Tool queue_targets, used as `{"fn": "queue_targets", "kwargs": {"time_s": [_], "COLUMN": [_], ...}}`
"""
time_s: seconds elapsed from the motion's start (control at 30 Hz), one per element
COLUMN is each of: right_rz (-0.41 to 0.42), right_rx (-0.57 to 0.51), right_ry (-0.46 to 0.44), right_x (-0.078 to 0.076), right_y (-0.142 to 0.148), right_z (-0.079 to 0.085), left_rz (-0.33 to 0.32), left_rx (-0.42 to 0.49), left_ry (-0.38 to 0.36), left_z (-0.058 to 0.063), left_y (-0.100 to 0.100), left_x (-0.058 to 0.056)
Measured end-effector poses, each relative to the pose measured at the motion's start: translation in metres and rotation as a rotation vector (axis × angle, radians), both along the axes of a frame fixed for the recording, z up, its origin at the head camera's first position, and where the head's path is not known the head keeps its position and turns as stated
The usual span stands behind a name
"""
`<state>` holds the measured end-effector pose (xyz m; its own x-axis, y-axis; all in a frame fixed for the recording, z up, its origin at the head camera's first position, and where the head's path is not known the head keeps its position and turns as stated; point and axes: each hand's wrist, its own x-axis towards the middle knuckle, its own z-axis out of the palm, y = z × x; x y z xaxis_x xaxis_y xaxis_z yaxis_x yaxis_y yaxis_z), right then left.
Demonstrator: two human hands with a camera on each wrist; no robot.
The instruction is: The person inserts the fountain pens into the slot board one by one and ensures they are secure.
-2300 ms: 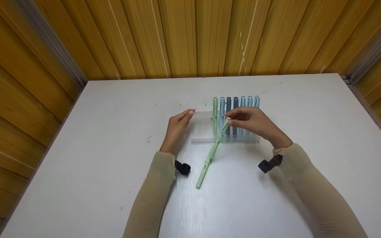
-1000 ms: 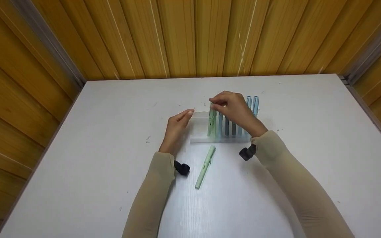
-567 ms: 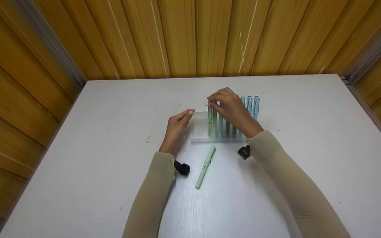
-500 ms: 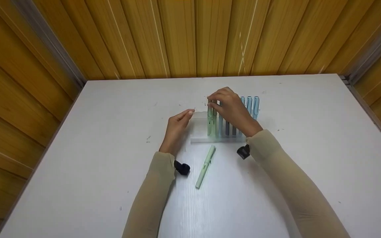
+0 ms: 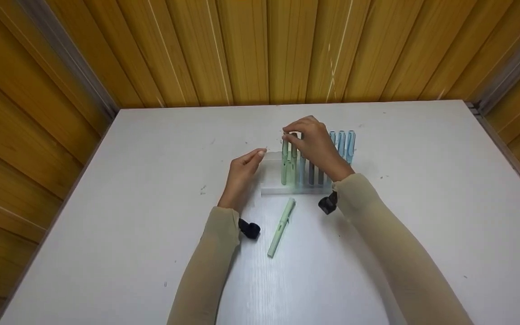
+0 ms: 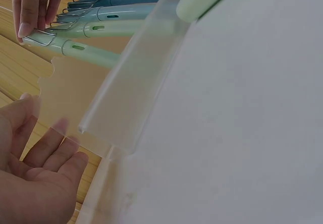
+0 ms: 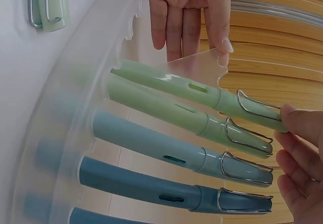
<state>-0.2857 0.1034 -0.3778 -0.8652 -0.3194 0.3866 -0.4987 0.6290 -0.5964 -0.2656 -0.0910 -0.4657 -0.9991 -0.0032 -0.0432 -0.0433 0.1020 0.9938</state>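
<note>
My left hand (image 5: 243, 169) pinches the left edge of a clear plastic pen rack (image 5: 272, 191); in the left wrist view its fingers (image 6: 48, 151) show through the panel. With thumb and fingertips, my right hand (image 5: 312, 135) holds the capped top of a light green pen (image 5: 284, 168). This pen stands in the rack, its lower end at a notch in the right wrist view. Right beside it is another green pen (image 7: 156, 105), then a light blue pen (image 7: 146, 138) and dark blue pens (image 7: 136, 181). My right hand partly hides the row in the head view.
A loose light green pen (image 5: 281, 228) lies aslant on the white table (image 5: 151, 180), in front of the rack. Several light blue pens (image 5: 341, 144) stand at the rack's right end. Wood-patterned panels (image 5: 242, 54) wall the table's back and sides.
My right hand has carried the green pen from a slant before the rack to upright beside the other green pen, then shifted slightly up and left. The left hand has stayed put.
</note>
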Motion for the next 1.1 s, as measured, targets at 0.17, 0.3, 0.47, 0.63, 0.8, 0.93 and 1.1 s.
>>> {"fn": "queue_targets", "kwargs": {"time_s": [0.17,0.3,0.47,0.63,0.8,0.93,1.1], "right_rz": [-0.004,0.007,0.010,0.034,0.069,0.108,0.192], "right_rx": [0.037,0.063,0.084,0.088,0.078,0.058,0.071], "right_ry": [-0.049,-0.050,-0.052,-0.062,-0.008,0.056,0.089], "right_x": [0.000,-0.001,-0.002,-0.002,0.003,0.009,0.021], "right_y": [-0.002,-0.002,-0.001,0.001,0.005,0.010,0.017], "right_z": [0.001,-0.001,-0.003,-0.003,-0.001,-0.001,-0.005], "left_rz": [0.004,0.006,0.008,0.015,0.028,0.028,0.025], "left_rx": [-0.020,-0.021,-0.020,-0.021,-0.040,-0.041,-0.039], "left_ry": [0.019,0.020,0.020,0.013,0.006,0.007,0.009], "left_z": [0.000,0.000,0.000,0.000,0.000,0.000,0.001], "left_y": [-0.001,-0.001,-0.001,-0.002,-0.001,-0.001,-0.001], "left_x": [0.000,0.000,0.000,0.000,-0.001,0.000,0.000]}}
